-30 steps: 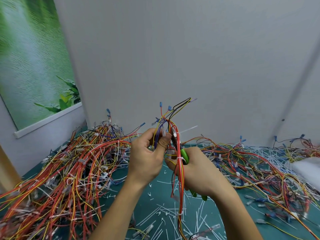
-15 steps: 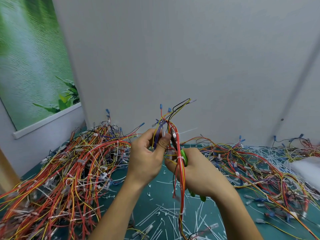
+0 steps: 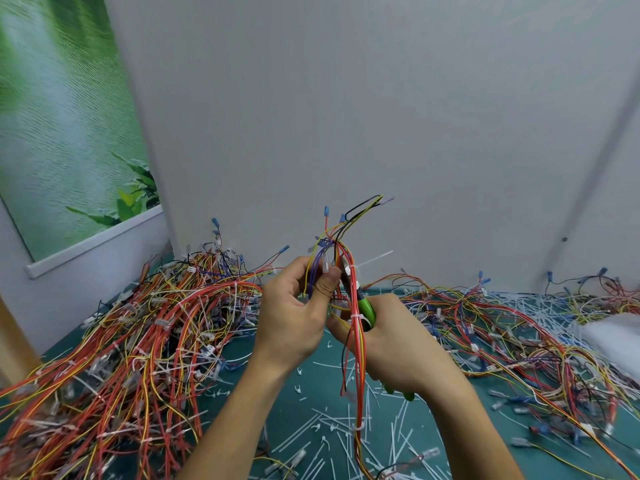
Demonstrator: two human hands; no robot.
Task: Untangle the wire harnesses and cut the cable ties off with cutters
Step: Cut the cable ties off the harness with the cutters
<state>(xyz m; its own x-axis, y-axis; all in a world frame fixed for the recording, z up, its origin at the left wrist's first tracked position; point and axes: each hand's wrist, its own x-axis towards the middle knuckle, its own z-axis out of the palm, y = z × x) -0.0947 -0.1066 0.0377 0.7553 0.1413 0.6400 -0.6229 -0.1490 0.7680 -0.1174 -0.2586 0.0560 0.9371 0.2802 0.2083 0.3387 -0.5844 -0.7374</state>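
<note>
Right now your left hand (image 3: 294,317) is raised in front of you, its fingers (image 3: 323,287) clamped in a pinch on the purple and yellow strands near the top of one wire harness (image 3: 356,355). That harness stands upright between your hands and trails down to the surface (image 3: 320,356). Your right hand (image 3: 394,344) sits just beside it, curled tight round the green handles of the cutters (image 3: 367,308). The tool's head points up along the red wires, right at a white cable tie (image 3: 350,270) whose tail sticks out to the right. Whether the blades are parted, you cannot tell. Lower down, a second tie (image 3: 356,317) wraps the bundle against the cutters. Around you, heaps of harnesses (image 3: 138,341) lie to both sides, and cut tie scraps (image 3: 329,424) litter the surface beneath your wrists.
</note>
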